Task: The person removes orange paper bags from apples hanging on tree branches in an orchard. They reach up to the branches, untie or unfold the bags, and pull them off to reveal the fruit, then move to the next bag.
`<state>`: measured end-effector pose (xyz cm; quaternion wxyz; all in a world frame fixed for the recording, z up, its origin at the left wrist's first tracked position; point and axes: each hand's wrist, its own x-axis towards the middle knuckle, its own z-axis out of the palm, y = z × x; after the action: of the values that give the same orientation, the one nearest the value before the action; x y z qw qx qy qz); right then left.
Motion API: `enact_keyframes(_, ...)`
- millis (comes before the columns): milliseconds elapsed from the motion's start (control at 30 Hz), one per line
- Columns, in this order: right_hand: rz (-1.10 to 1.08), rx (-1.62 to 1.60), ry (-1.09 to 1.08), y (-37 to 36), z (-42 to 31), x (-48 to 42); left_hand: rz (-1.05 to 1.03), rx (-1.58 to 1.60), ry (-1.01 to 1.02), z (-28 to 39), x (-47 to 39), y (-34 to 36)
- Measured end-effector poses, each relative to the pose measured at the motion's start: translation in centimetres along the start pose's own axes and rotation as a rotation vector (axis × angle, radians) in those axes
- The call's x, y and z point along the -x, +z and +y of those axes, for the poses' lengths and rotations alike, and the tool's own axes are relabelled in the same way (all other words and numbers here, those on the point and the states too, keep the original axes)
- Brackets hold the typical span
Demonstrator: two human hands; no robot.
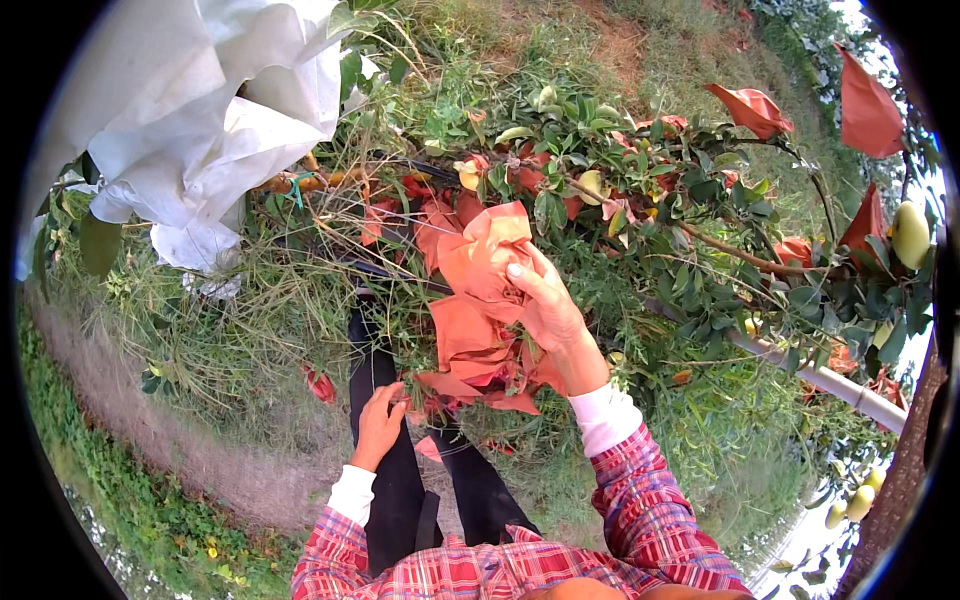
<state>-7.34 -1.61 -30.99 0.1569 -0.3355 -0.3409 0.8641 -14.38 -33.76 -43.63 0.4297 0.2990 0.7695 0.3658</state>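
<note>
My right hand [551, 304] grips a crumpled orange-red paper bag [484, 255], thumb on its near face and the other fingers mostly behind it. Whether a fruit sits inside the bag cannot be seen. Just below hang or lie several more red paper bags [469, 341], bunched together among grass and leaves. Lower left of this bunch is my left hand [379, 427], in front of my dark trouser leg. Its fingers are loosely bent and a little apart, with nothing visible in them.
A leafy fruit branch [735, 251] runs to the right, bearing red bags and pale yellow-green fruit [910, 234]. White sheeting [187, 127] hangs at upper left. A pale pole [825, 379] slants at the right, near a trunk [896, 480]. Dry stems and thin dark lines cross the middle.
</note>
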Motion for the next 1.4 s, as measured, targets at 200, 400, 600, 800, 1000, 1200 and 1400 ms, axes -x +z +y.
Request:
enact_keyframes(200, 0.012, 0.039, 0.083, 1.0, 2.0, -0.7, -0.034, -0.255, 0.008, -2.7, 6.8, -0.4)
enact_keyframes(400, -0.154, 0.715, 0.089, 4.0, 11.5, 6.7, 0.007, 0.993, -0.185, 3.9, 5.4, 0.2)
enact_keyframes(600, -0.309, 0.624, 0.213, 5.9, 15.6, 12.9, 0.276, 1.376, -0.289, 0.7, 7.5, 0.1)
enact_keyframes(800, -0.214, 0.738, 0.308, -1.4, 13.2, 14.0, 0.848, 1.502, -0.357, -14.2, 11.1, -5.7)
enact_keyframes(1000, -0.067, 0.825, 0.203, -6.4, 11.8, 14.2, 0.815, 1.183, -0.642, -17.9, 12.5, -10.2)
enact_keyframes(1200, 0.111, 0.539, 0.208, -5.7, 11.5, 13.4, 0.627, 0.897, -0.676, -16.2, 7.6, -10.0)
enact_keyframes(1400, 0.292, 0.673, -0.132, -6.1, 6.3, 8.9, 0.045, 0.573, -0.32, -4.1, -5.5, -5.9)
